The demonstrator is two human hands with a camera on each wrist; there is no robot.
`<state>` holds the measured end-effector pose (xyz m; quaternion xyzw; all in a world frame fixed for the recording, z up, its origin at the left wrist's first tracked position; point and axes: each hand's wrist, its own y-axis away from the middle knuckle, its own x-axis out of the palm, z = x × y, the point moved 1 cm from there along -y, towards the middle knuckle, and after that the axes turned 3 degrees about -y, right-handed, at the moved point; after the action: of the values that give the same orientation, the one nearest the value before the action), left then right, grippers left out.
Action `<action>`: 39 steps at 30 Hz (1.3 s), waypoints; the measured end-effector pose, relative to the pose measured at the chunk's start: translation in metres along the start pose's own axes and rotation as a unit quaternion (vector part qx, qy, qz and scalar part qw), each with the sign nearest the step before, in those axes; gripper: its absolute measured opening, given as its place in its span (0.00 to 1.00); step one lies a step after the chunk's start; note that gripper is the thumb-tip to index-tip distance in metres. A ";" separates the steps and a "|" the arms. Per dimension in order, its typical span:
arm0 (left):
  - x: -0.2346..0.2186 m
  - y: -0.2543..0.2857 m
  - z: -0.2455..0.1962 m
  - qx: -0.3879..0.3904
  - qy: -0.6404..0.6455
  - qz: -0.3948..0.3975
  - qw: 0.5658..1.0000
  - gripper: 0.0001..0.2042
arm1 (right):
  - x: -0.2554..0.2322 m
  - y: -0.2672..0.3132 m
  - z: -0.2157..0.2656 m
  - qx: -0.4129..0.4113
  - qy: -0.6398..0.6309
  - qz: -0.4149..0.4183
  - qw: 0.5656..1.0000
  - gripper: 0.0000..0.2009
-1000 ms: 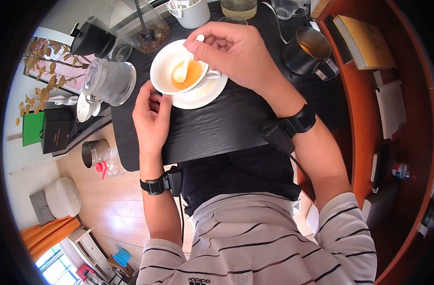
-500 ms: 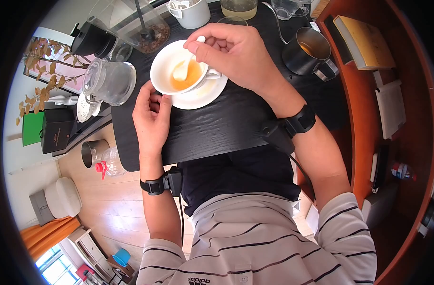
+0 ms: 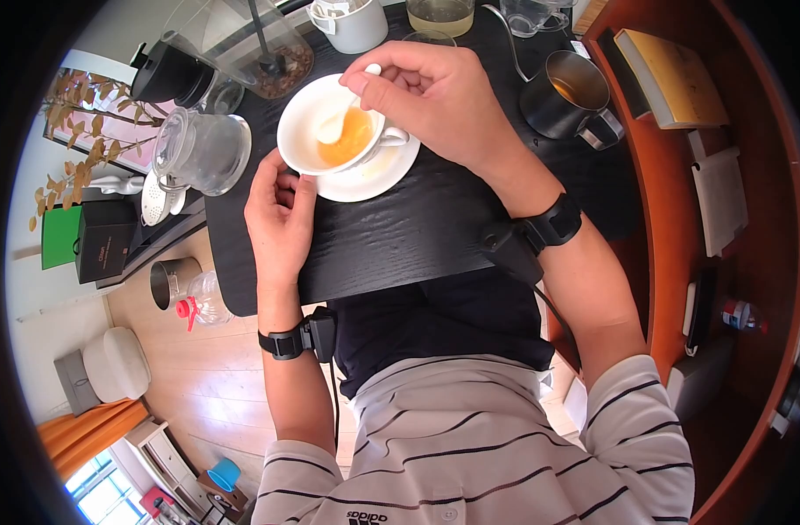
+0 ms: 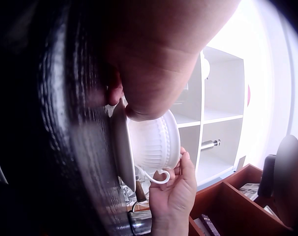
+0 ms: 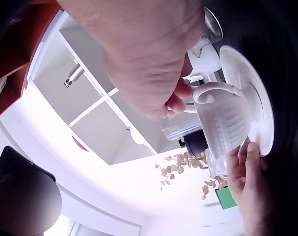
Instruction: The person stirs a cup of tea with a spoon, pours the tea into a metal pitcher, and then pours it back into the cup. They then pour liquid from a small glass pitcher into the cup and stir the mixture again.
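A white teacup (image 3: pixel 297 149) with orange-yellow liquid (image 3: pixel 352 140) stands on a white saucer (image 3: pixel 378 179) on the black table. My left hand (image 3: pixel 279 214) holds the cup's left side low down, thumb on the near side and fingers partly hidden behind it. In the right wrist view the left fingertips (image 5: pixel 252 146) lie against the cup, over the saucer. Above the cup's handle (image 3: pixel 394 136), my right hand (image 3: pixel 444 101) pinches the upper end of a white spoon (image 3: pixel 332 128), its bowl down in the liquid.
Left of the cup is a glass pot (image 3: pixel 199 153); behind it stands a clear container of brown bits (image 3: pixel 282 74). A white dripper cup (image 3: pixel 356 26) is at the back. To the right are a black metal jug (image 3: pixel 562 96) and a wooden shelf (image 3: pixel 658 175).
The spoon's bowl has shifted slightly toward the far side of the cup, and its handle end a little to the right. The left hand and cup stay in place.
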<state>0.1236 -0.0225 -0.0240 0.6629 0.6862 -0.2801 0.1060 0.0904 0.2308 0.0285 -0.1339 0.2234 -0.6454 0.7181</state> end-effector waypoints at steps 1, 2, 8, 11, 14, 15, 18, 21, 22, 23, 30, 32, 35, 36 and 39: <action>0.000 0.000 0.000 0.000 0.003 -0.001 1.000 0.18 | 0.000 0.000 0.000 -0.007 0.004 -0.005 1.000 0.08; 0.000 0.000 0.000 0.000 0.003 -0.001 1.000 0.18 | 0.001 0.000 -0.001 -0.007 0.004 -0.005 1.000 0.08; -0.001 0.000 -0.001 -0.005 -0.001 0.001 1.000 0.18 | 0.001 -0.001 -0.006 -0.007 -0.005 -0.024 1.000 0.08; -0.001 0.000 0.001 0.003 0.000 0.001 1.000 0.18 | 0.000 -0.001 -0.002 -0.003 -0.006 0.002 1.000 0.08; 0.000 0.000 0.000 -0.002 0.001 0.001 1.000 0.18 | 0.000 0.000 0.001 0.009 0.003 0.007 1.000 0.08; 0.000 0.000 -0.001 0.000 0.000 -0.001 1.000 0.18 | 0.001 0.000 0.000 0.001 0.000 -0.007 1.000 0.08; -0.001 0.000 -0.001 -0.001 -0.003 -0.001 1.000 0.18 | 0.001 0.000 -0.005 -0.005 0.004 -0.027 1.000 0.08; 0.000 0.000 -0.001 -0.005 -0.006 0.001 1.000 0.18 | 0.001 0.000 -0.007 0.003 -0.002 -0.030 1.000 0.08; 0.000 0.000 -0.001 -0.005 -0.005 0.001 1.000 0.18 | 0.000 -0.001 -0.007 0.009 -0.015 -0.027 0.999 0.08; 0.000 0.000 -0.001 -0.005 -0.005 0.001 1.000 0.18 | 0.000 0.000 -0.006 0.009 -0.015 -0.027 0.999 0.08; -0.001 0.000 -0.001 -0.001 -0.005 0.001 1.000 0.18 | 0.000 0.001 0.000 -0.001 0.001 -0.006 1.000 0.08; -0.001 0.000 -0.001 0.004 -0.006 0.000 1.000 0.18 | 0.001 0.001 -0.002 -0.010 0.009 -0.013 1.000 0.08; -0.001 0.000 -0.002 0.001 -0.003 0.001 1.000 0.18 | 0.001 0.000 -0.006 -0.018 0.015 -0.035 0.999 0.09; -0.001 0.000 -0.002 0.001 -0.004 0.002 1.000 0.18 | 0.001 0.000 -0.006 -0.016 0.008 -0.028 0.999 0.09; -0.001 0.000 -0.002 -0.001 -0.005 0.003 1.000 0.18 | 0.000 0.000 -0.006 -0.014 -0.006 -0.009 1.000 0.09</action>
<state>0.1240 -0.0221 -0.0223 0.6635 0.6840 -0.2822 0.1109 0.0876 0.2317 0.0238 -0.1497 0.2265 -0.6479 0.7117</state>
